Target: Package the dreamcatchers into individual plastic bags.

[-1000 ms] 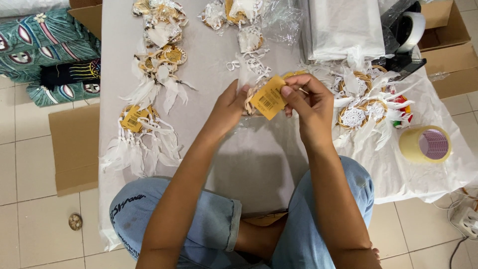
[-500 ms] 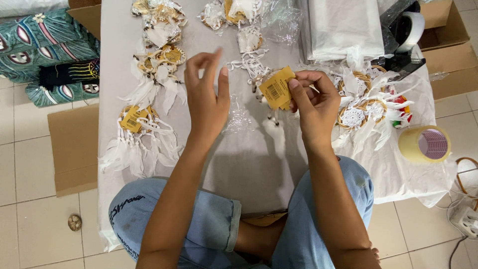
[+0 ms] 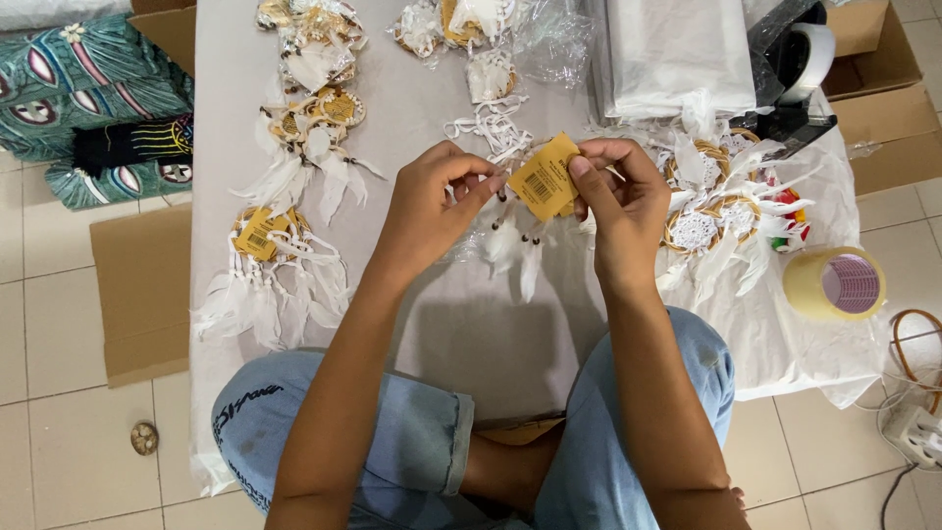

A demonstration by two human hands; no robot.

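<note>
Frame ctr: yellow tag [image 3: 546,179] is pinched by right hand [image 3: 616,201], feathers [image 3: 515,245] hung below. Vs. half a sec ago, left hand [image 3: 432,211] has been brought back from spread-open; its fingertips are now pinched at string beside tag, so two-handed tying looks resumed. Tape roll [image 3: 834,283] at right, on worktop [image 3: 412,128].

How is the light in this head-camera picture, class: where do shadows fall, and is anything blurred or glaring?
Head view: soft, even light; a faint shadow lies on the white cloth below the left hand and right hand; the yellow paper tag is sharp; mild glare on the clear plastic wrap.
</note>
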